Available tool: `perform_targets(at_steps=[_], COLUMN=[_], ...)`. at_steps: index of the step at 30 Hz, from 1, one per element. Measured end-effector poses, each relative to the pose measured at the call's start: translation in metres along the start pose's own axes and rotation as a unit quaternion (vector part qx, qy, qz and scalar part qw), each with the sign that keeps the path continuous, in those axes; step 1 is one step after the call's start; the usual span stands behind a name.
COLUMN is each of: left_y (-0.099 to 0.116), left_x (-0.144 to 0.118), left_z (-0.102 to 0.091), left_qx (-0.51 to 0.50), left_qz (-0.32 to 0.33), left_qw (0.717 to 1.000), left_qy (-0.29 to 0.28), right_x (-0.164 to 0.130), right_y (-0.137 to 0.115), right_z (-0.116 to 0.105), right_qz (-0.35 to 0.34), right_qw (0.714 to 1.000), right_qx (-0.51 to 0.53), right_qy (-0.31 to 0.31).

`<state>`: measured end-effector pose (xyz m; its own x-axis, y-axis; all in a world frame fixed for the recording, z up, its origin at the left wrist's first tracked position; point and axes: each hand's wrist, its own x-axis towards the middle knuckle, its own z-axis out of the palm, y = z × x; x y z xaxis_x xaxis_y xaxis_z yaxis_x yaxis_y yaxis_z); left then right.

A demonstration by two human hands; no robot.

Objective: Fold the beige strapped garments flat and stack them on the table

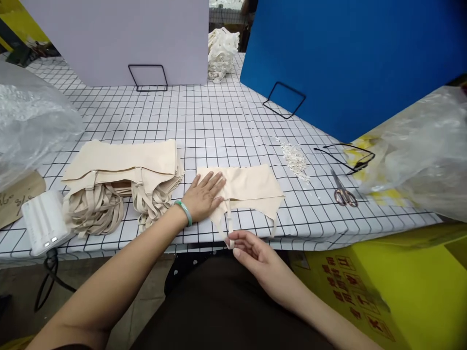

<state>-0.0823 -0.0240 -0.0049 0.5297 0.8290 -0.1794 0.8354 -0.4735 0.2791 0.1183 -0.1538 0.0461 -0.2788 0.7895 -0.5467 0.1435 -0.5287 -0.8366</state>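
Lying lengthwise left-right, the beige garment seemingly trails its strap toward the table edge.

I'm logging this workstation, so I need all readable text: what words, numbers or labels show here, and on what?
Brown cardboard piece at the left table edge: handwritten marks, roughly "36" and "8/8", too faint to be sure.
Yellow cardboard box at lower right: a column of red printed characters, too skewed and blurred to read.
Beige fabric garment under the left hand, its strap pinched by the right hand: no text visible.
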Motion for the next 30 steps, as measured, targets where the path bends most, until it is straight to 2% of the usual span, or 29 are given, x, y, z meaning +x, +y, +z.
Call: perform_targets(at_steps=[1, 3, 6, 8, 10, 13, 16, 19, 20, 23, 26, 30], left_y=[-0.001, -0.001, 0.008, 0.027, 0.055, 0.096, 0.119, 0.124, 0.124, 0.126, 0.13, 0.135], left_x=[-0.001, -0.003, 0.001, 0.01, 0.02, 0.033, 0.035, 0.031, 0.029, 0.023, 0.018, 0.017], left_z=[-0.003, -0.009, -0.012, -0.008, 0.0, 0.018, 0.033, 0.041, 0.043, 0.047, 0.05, 0.047], left_qx=[0.001, 0.004, 0.01, -0.005, -0.045, -0.123, -0.178, -0.186, -0.183, -0.166, -0.152, -0.151], left_qz=[0.0, 0.002, 0.015, 0.061, 0.139, 0.242, 0.266, 0.248, 0.241, 0.222, 0.206, 0.202], left_qw=[1.0, 1.0, 0.997, 0.989, 0.976, 0.951, 0.939, 0.942, 0.944, 0.95, 0.954, 0.956], left_qy=[-0.003, 0.007, 0.079, 0.136, 0.162, 0.147, 0.124, 0.13, 0.135, 0.147, 0.156, 0.152], right_x=[-0.003, -0.009, -0.011, -0.004, 0.006, 0.012, -0.005, -0.039, -0.05, -0.069, -0.062, -0.022], right_y=[0.009, 0.03, 0.06, 0.073, 0.079, 0.08, 0.077, 0.071, 0.067, 0.048, 0.019, -0.017], right_z=[-0.005, -0.021, -0.051, -0.061, -0.062, -0.058, -0.066, -0.089, -0.099, -0.126, -0.144, -0.149], right_qz=[-0.013, -0.032, -0.024, -0.017, -0.028, -0.052, -0.055, -0.071, -0.076, -0.066, -0.082, -0.131], right_qw=[1.0, 0.993, 0.962, 0.955, 0.968, 0.981, 0.985, 0.978, 0.978, 0.99, 0.993, 0.985], right_qx=[-0.008, -0.04, -0.066, -0.027, 0.045, 0.114, 0.064, 0.009, 0.0, 0.004, 0.056, 0.082], right_qy=[0.021, 0.11, 0.265, 0.295, 0.244, 0.149, 0.153, 0.195, 0.193, 0.123, 0.071, 0.071])
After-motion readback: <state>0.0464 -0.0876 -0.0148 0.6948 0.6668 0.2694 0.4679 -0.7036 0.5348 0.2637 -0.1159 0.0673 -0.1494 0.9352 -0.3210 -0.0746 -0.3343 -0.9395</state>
